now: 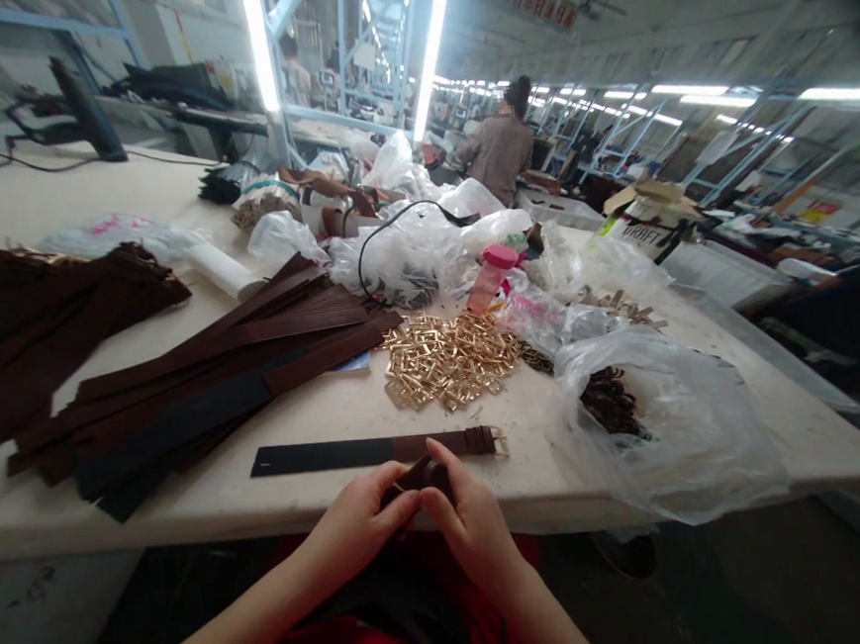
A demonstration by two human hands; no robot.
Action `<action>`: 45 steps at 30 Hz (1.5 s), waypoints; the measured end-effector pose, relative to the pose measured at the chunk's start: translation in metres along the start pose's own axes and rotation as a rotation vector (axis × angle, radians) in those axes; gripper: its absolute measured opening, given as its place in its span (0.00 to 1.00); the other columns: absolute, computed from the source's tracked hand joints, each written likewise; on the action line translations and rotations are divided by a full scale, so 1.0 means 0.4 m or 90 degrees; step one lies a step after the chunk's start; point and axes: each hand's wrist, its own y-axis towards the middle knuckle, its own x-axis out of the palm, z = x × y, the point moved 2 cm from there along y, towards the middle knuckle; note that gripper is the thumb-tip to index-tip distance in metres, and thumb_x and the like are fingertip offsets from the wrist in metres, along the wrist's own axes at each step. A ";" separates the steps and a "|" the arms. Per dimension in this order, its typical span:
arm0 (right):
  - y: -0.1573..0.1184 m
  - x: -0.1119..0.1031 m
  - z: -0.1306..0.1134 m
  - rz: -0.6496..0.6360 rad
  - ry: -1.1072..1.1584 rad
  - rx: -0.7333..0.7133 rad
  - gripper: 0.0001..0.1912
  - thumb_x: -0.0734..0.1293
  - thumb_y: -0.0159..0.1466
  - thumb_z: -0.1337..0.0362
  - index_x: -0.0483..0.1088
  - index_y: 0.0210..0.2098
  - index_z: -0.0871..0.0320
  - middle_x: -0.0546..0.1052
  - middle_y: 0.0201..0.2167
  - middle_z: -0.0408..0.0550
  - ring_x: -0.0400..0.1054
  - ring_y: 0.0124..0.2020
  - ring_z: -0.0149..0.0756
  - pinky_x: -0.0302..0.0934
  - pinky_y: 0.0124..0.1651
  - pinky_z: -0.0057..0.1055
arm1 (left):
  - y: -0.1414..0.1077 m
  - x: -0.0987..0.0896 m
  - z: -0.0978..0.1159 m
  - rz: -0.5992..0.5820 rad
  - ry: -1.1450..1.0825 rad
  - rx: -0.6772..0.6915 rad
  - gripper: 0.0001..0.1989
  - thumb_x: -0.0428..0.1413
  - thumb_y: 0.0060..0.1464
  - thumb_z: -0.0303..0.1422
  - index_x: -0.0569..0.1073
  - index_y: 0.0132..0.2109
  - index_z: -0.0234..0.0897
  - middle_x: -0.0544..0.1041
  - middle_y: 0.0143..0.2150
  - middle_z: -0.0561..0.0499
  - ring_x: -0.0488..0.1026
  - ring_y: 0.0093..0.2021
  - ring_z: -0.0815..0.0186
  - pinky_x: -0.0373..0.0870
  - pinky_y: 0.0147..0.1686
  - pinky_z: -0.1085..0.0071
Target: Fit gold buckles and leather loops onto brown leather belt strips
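Both my left hand (375, 517) and my right hand (464, 508) are closed on a dark brown leather piece (421, 473), held between them at the table's front edge. The fingers cover much of it. Just beyond lies a flat strap (336, 455), black on the left and brown toward the right, with a gold buckle (500, 441) at its right end. A pile of gold buckles (451, 355) sits farther back. To its left, dark brown straps (217, 364) are heaped in a fan.
More brown straps (65, 321) lie at the far left. Clear plastic bags (424, 248) and a pink-lidded jar (490, 278) stand behind the buckles. An open bag (676, 422) with brown pieces is at right. A person (502, 148) is in the background.
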 end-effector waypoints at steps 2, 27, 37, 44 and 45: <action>0.004 -0.003 0.003 -0.004 0.003 0.018 0.29 0.56 0.63 0.49 0.59 0.56 0.63 0.71 0.48 0.58 0.65 0.48 0.47 0.58 0.49 0.40 | 0.000 0.003 -0.002 -0.003 0.000 -0.001 0.14 0.49 0.55 0.41 0.70 0.41 0.36 0.75 0.32 0.52 0.70 0.32 0.65 0.63 0.32 0.74; -0.022 0.052 -0.003 0.069 0.393 0.154 0.26 0.57 0.58 0.42 0.70 0.31 0.59 0.65 0.18 0.41 0.59 0.23 0.31 0.55 0.27 0.27 | -0.050 -0.039 0.018 -0.040 -0.097 -0.027 0.20 0.47 0.51 0.29 0.59 0.53 0.37 0.73 0.35 0.52 0.71 0.33 0.66 0.66 0.33 0.72; -0.034 0.063 0.000 -0.092 0.636 0.328 0.18 0.69 0.53 0.52 0.66 0.37 0.57 0.70 0.27 0.41 0.62 0.26 0.27 0.54 0.27 0.22 | -0.026 -0.033 0.029 -0.025 0.049 -0.046 0.20 0.51 0.50 0.34 0.61 0.52 0.38 0.73 0.30 0.57 0.69 0.31 0.67 0.62 0.31 0.75; -0.051 0.080 0.037 -0.214 0.620 0.378 0.19 0.70 0.53 0.52 0.66 0.34 0.60 0.67 0.22 0.40 0.60 0.22 0.25 0.53 0.26 0.21 | -0.026 -0.028 0.007 -0.016 0.142 -0.090 0.19 0.55 0.48 0.40 0.65 0.46 0.38 0.71 0.27 0.56 0.68 0.28 0.66 0.59 0.28 0.74; -0.052 0.080 0.035 -0.227 0.624 0.372 0.20 0.69 0.53 0.51 0.66 0.34 0.60 0.67 0.21 0.39 0.59 0.22 0.25 0.52 0.25 0.21 | -0.026 -0.026 0.006 -0.013 0.144 -0.089 0.17 0.55 0.48 0.40 0.66 0.44 0.38 0.71 0.27 0.56 0.68 0.29 0.66 0.59 0.28 0.74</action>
